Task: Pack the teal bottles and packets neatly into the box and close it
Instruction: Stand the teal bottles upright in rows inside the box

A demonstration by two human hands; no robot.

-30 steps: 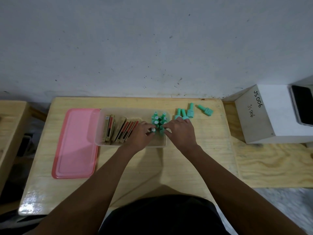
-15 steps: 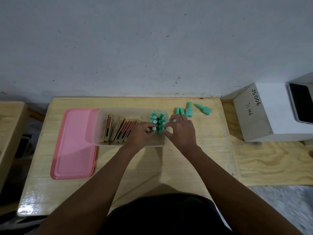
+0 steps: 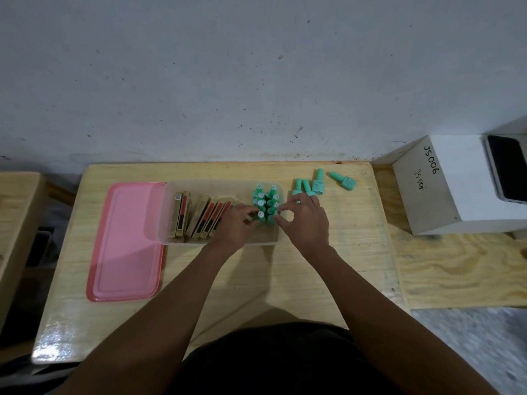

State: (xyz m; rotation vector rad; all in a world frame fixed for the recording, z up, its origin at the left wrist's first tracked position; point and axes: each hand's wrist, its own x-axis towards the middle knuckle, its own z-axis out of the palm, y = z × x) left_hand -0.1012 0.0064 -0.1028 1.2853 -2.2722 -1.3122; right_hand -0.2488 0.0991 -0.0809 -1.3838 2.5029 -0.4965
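A clear plastic box [image 3: 219, 185] sits mid-table. Gold and red packets [image 3: 201, 216] stand on edge in its left part. Several teal bottles [image 3: 266, 199] stand upright in two rows in its right part. My left hand [image 3: 238, 225] pinches the nearest bottle of the left row [image 3: 260, 215]. My right hand [image 3: 303, 220] pinches the nearest bottle of the right row [image 3: 277, 213]. Several more teal bottles [image 3: 316, 183] wait on the table right of the box, one of them [image 3: 343, 180] lying on its side.
The pink lid [image 3: 125, 243] lies flat on the wooden table [image 3: 256, 275], left of the box and partly under it. A white block [image 3: 456, 183] marked JS006 with a phone [image 3: 506, 169] on top stands at the right. A wall runs behind.
Both hands stay at the front of the bottle rows with only slight finger shifts. The view has drifted a little.
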